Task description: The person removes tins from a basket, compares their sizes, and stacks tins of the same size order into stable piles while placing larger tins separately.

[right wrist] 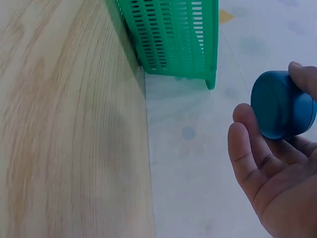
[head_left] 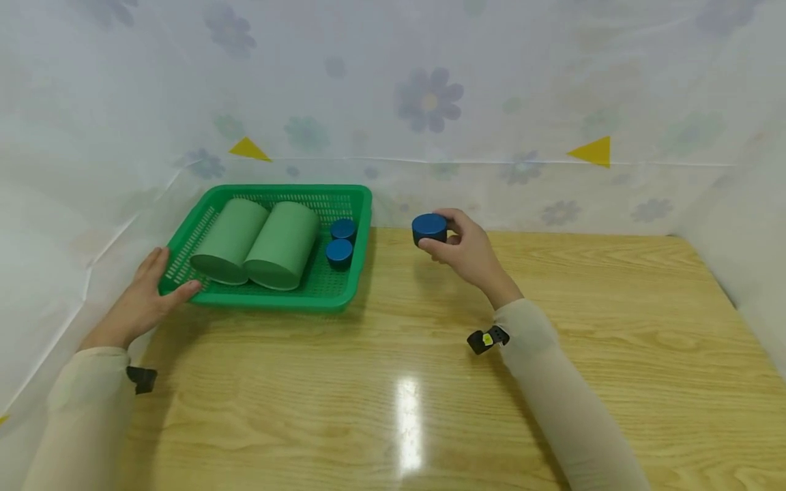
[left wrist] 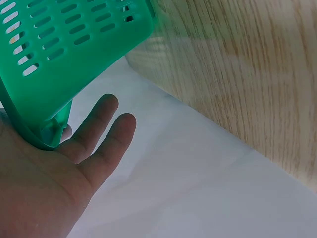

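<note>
Two pale sleeves (head_left: 571,382) are nearest. Right hand (head_left: 471,249) pinches one blue cap (head_left: 429,227) above the table (head_left: 583,293), its flat top facing upward. This cap lies right of the green basket (head_left: 276,301), well apart from two similar caps (head_left: 340,253) near its right wall. Left hand (head_left: 138,300), farther from the held cap, touches the basket's front left corner with fingers spread.

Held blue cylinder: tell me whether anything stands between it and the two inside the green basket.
The wall of the green basket nearest the right hand stands between the held cylinder and the two blue cylinders inside; nothing else visible is in the way.
</note>
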The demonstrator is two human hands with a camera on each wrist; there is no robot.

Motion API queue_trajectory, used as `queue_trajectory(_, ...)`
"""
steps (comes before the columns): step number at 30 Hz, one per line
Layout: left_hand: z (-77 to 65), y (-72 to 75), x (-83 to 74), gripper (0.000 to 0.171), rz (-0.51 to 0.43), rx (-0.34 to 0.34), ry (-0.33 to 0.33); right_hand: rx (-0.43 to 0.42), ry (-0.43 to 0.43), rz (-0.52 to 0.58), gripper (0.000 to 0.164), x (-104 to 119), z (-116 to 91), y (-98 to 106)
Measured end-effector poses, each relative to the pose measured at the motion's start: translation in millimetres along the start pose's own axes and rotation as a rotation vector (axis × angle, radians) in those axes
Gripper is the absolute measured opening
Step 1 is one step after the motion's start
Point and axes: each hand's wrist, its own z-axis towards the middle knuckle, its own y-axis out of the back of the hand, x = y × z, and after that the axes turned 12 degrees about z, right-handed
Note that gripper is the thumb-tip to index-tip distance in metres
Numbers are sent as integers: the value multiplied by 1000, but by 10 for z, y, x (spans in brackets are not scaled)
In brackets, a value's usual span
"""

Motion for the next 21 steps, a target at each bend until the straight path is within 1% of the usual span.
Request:
queue_trajectory(6, -7, -7, -5, 96, -8, 1, 2, -15, -33, -7, 70, -72, -70, 125)
queue_trajectory(11, 5, -2, -5, 96, -9, 3, 1, -46, -55, -21, 72, -136, -120, 199)
queue_trajectory(16, -9, -10, 16, 93, -15, -17, -14, -62, -49, -22, 73, -165, -120, 229)
queue_trajectory(21, 4, -22, 23, 91, -7, -33, -26, -48, -95, -16, 74, -248, -93, 302)
